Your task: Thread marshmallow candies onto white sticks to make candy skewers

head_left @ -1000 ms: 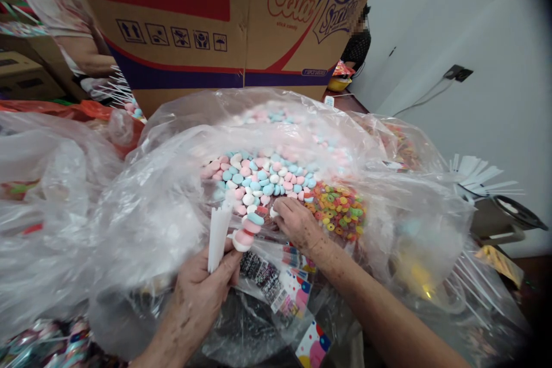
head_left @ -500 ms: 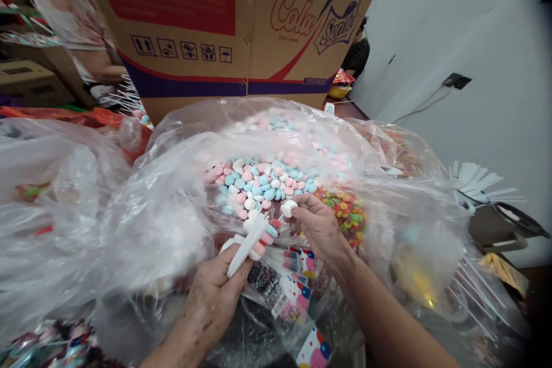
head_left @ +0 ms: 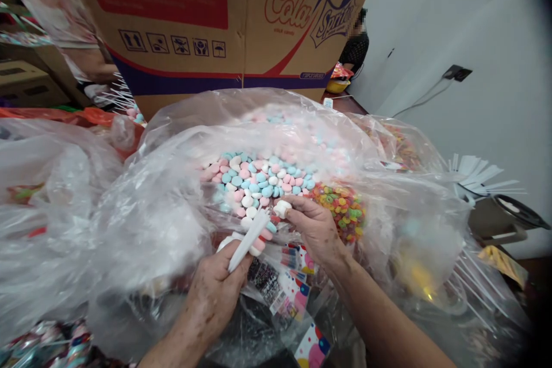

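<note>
My left hand (head_left: 222, 276) is closed around a flat white strip (head_left: 249, 240), which points up and away from me. Just beyond its fingers, pink, white and blue marshmallow-like candies (head_left: 261, 240) show beside the strip; whether they are joined to something in the hand is hidden. Between thumb and forefinger, my right hand (head_left: 317, 230) pinches a white marshmallow-like candy (head_left: 282, 209). That candy is close to the strip's upper end, apart from it. Behind both hands, an opened clear plastic bag (head_left: 172, 178) holds a heap of pink, blue and white candies (head_left: 259, 178).
Colourful gummy rings (head_left: 342, 207) lie right of the heap. Printed packets (head_left: 287, 293) rest below my hands. A large cardboard box (head_left: 181, 11) stands behind. At right, white strips (head_left: 478, 175) fan out from a container (head_left: 495, 221). Two other people (head_left: 356, 49) are partly visible.
My right hand has brought the white candy slightly left, nearer the strip. The whole view has shifted a little; the left hand's hold looks the same.
</note>
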`<state>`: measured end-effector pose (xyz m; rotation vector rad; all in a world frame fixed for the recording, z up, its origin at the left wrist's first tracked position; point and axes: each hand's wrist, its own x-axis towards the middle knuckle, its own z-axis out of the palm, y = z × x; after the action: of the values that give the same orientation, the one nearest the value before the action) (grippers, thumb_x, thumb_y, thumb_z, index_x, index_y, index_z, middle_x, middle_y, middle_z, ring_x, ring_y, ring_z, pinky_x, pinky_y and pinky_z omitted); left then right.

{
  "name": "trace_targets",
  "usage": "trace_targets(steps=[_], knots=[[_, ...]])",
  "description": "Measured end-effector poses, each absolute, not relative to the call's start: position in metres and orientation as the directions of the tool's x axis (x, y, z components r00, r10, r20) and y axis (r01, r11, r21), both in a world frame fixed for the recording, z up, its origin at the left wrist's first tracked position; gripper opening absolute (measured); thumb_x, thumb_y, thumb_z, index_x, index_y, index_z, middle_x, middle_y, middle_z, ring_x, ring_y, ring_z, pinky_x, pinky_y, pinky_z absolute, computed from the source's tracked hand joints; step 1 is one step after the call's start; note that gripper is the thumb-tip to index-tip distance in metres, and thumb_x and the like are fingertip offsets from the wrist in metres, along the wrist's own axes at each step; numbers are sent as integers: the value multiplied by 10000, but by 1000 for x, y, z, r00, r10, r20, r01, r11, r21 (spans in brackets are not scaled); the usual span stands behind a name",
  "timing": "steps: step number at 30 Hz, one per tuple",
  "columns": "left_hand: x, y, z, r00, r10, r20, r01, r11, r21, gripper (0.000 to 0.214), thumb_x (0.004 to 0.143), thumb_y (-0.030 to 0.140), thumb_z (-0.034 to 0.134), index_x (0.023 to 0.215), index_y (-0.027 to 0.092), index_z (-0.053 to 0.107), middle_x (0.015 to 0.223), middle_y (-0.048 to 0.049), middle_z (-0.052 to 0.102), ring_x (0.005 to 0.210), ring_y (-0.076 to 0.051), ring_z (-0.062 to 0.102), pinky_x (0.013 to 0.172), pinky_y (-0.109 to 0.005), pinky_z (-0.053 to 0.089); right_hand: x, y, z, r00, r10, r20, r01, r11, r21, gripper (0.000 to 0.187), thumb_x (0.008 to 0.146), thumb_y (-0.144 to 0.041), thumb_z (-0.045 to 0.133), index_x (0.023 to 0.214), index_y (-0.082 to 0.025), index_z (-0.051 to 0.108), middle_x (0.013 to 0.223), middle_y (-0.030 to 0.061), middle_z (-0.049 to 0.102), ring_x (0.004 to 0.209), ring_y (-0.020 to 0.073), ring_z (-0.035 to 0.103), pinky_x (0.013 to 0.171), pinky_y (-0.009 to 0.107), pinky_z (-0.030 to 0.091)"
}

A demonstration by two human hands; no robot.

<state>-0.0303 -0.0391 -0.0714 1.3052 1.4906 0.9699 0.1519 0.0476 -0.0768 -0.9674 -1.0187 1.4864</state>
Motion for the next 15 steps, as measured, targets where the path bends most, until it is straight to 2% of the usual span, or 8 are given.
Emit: trace_targets(steps=[3,8,11,15], knots=[[-30,-39,-76,-46,992,-120,284,128,950,299,879,390,548,994,204,753,581,45,492,537,-147,432,509,-231,354,156,44,-83,-136,991,14,-144,-6,-990,261,724,-302,794,979,-247,787,909,5,781,785,162,706,745,297,590],[-23,-42,-81,-105,986,-130,228,151,962,259,846,395,593,863,192,752,560,37,479,522,-153,417,487,-237,348,152,35,-89,-102,981,162,-2,162,-987,246,804,-312,734,1046,-296,771,1078,-8,761,965,212,721,928,396,581],[-16,-41,-81,-133,983,-129,203,155,967,245,822,397,614,829,192,748,528,37,468,498,-158,412,461,-240,344,148,33,-87,-102,949,297,56,304,-951,238,838,-259,692,1058,-313,766,1099,-13,754,1009,212,718,960,388,572],[-16,-40,-84,-150,981,-124,188,151,971,241,800,402,628,720,189,705,511,47,477,486,-144,417,465,-236,346,146,34,-78,-198,860,471,188,505,-842,301,876,-183,595,1100,-314,749,1101,-5,750,1021,191,710,941,346,573]])
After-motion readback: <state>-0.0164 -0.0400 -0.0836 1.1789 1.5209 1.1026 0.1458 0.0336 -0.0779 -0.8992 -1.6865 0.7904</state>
